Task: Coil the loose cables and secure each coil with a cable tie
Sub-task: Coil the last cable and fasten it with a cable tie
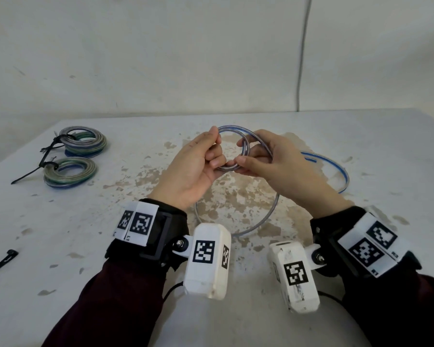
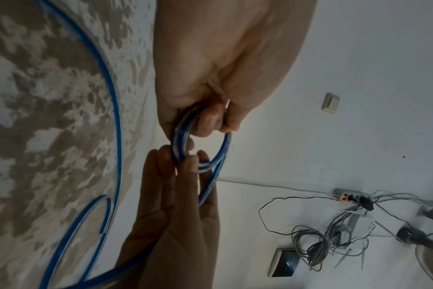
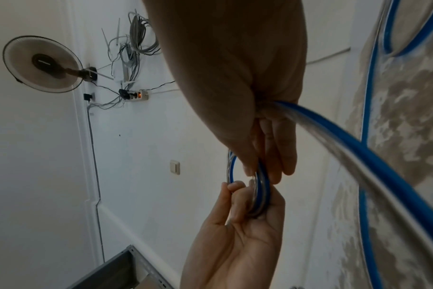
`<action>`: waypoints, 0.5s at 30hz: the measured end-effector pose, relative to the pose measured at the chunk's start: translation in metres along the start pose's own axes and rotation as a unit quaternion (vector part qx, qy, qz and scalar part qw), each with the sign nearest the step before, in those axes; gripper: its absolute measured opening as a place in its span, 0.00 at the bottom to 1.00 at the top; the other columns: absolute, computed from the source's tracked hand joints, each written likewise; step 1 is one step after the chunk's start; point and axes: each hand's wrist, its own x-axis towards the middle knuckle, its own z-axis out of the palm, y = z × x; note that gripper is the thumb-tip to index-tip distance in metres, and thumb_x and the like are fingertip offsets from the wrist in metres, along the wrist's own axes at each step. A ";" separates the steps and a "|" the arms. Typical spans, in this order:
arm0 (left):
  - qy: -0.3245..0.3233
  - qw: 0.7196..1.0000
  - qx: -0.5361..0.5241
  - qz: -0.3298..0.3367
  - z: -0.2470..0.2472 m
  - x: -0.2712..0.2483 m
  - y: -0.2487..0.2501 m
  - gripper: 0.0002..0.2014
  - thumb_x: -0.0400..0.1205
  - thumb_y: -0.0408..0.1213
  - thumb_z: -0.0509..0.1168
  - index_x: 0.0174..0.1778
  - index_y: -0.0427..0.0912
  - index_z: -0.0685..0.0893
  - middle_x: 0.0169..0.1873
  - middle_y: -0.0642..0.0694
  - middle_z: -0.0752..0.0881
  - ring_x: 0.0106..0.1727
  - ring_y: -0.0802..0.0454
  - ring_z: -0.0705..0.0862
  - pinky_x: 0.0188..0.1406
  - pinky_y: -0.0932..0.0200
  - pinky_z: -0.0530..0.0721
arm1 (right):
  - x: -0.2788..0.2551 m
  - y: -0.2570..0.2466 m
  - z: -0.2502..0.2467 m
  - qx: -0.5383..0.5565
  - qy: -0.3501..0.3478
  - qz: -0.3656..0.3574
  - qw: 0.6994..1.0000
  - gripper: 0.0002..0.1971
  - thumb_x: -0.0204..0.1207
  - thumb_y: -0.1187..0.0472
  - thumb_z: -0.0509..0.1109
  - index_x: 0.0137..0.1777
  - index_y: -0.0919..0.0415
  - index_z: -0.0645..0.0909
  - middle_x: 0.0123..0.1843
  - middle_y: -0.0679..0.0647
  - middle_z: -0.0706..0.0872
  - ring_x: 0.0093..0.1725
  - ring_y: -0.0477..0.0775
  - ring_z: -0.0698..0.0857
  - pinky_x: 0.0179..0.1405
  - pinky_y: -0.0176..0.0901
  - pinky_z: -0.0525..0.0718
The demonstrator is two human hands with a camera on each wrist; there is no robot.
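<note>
Losing the pinch is my main worry: this cable [image 1: 232,146] looks springy, and if either thumb eases, I expect the small loops would pop open and I'd have to wind again. The long slack trailing under my right hand [image 1: 273,159] across the table [image 1: 361,246] could also twist or catch as I draw it in, leaving an uneven coil.

My left hand [image 1: 193,166] pinches the bundled loops between thumb and curled fingers [image 2: 205,121]. My right fingers [image 3: 279,156] pinch the same loops just opposite, almost touching the left ones. The coil stands upright between both hands, above the table. The spare tie [image 1: 1,260] lies well off beyond my left wrist.
</note>
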 end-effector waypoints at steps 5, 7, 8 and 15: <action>0.027 0.999 -0.028 0.010 0.005 0.000 -0.004 0.13 0.87 0.41 0.57 0.37 0.41 0.74 0.20 0.52 0.62 0.22 0.57 0.65 0.35 0.60 0.80 | -0.002 -0.001 0.001 -0.090 -0.015 -0.010 0.996 0.20 0.68 0.59 0.80 0.56 0.60 0.76 0.33 0.50 0.84 0.36 0.55 0.87 0.41 0.45 0.83; 0.024 0.999 -0.034 0.009 0.006 0.001 -0.004 0.13 0.87 0.41 0.57 0.37 0.42 0.74 0.22 0.51 0.62 0.22 0.57 0.65 0.35 0.60 0.84 | -0.001 0.001 0.001 -0.125 0.001 -0.018 0.992 0.20 0.66 0.59 0.81 0.54 0.60 0.76 0.32 0.50 0.83 0.34 0.53 0.86 0.38 0.46 0.82; 0.021 0.999 -0.035 0.008 0.007 0.001 -0.005 0.13 0.87 0.41 0.56 0.37 0.42 0.73 0.22 0.51 0.62 0.22 0.57 0.65 0.36 0.60 0.85 | -0.001 0.001 0.001 -0.136 0.009 -0.022 0.990 0.19 0.67 0.59 0.81 0.52 0.59 0.76 0.33 0.53 0.83 0.35 0.55 0.87 0.40 0.50 0.83; 0.016 0.999 -0.034 0.004 0.001 0.002 -0.002 0.15 0.88 0.41 0.55 0.36 0.42 0.73 0.21 0.52 0.63 0.22 0.58 0.65 0.38 0.62 0.68 | 0.001 -0.002 0.004 0.008 -0.002 0.047 0.999 0.14 0.86 0.53 0.57 0.52 0.60 0.82 0.42 0.53 0.86 0.43 0.52 0.86 0.48 0.48 0.85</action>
